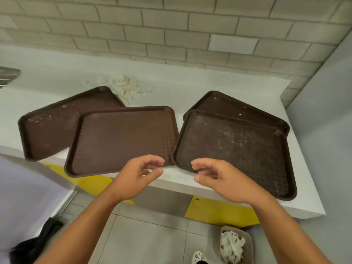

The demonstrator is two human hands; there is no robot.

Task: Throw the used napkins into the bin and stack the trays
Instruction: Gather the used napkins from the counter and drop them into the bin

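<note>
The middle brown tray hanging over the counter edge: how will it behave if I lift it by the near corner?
The middle tray looks like rigid moulded plastic, so it should lift flat without flexing. It is thin and shallow, probably light for its size. Its near edge overhangs the counter and it rests partly on the left tray, so a push could tip or slide it.

A white counter is backed by a wall of pale grey bricks. Yellow panels are seen under the counter's front edge — above a grey tiled floor. A dark slatted object is cut off at the left edge, and a white patterned shoe is seen at the bottom.
</note>
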